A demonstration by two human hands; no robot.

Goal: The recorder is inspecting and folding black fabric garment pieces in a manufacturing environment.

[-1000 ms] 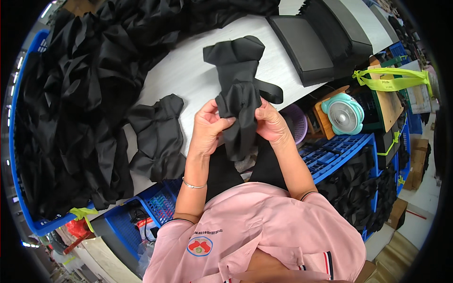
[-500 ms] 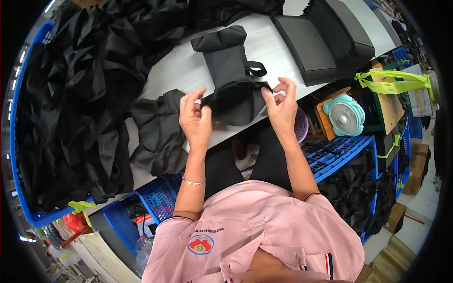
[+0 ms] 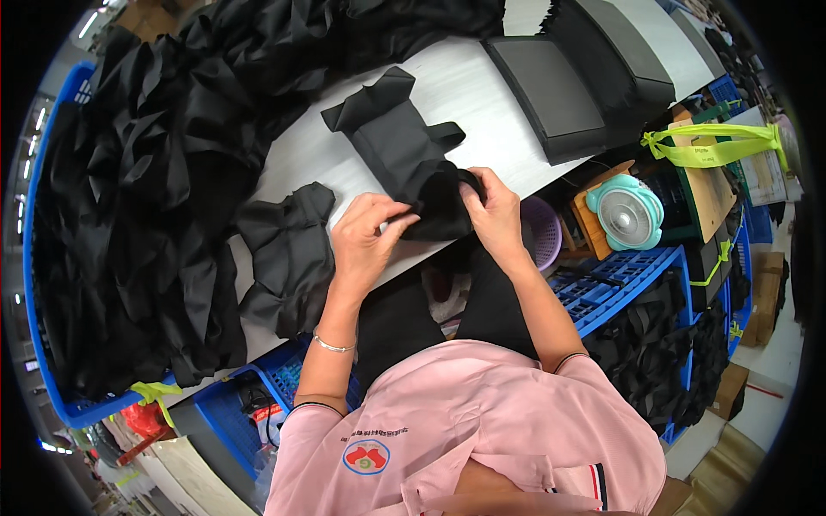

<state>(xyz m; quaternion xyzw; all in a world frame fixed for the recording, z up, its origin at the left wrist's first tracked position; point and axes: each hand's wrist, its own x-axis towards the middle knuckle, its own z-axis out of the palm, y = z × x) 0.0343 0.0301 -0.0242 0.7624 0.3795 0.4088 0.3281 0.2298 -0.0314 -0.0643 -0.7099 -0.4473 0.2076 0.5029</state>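
Note:
A black fabric piece (image 3: 381, 144) with a folded flap at its far end and a small strap loop (image 3: 446, 135) on its right side lies on the white table. Its near end is gathered between my two hands and hangs at the table's front edge. My left hand (image 3: 366, 236) pinches the left edge of that end between thumb and fingers. On the other side, my right hand (image 3: 496, 215) grips the right edge, with the thumb on the cloth and the other fingers partly hidden. A second black fabric piece (image 3: 288, 254) rests on the table to the left of my left hand.
Black fabric pieces are heaped in a blue crate (image 3: 43, 344) on the left. Dark flat panels (image 3: 551, 90) are stacked at the far right of the white table (image 3: 301, 146). A turquoise fan (image 3: 621, 213), a purple basket (image 3: 544, 230) and a blue crate (image 3: 615, 288) stand to the right.
Both hands have come closer together, drawing in the near end of the fabric piece, which was spread wide. The piece has turned, its far end shifting left and nearer.

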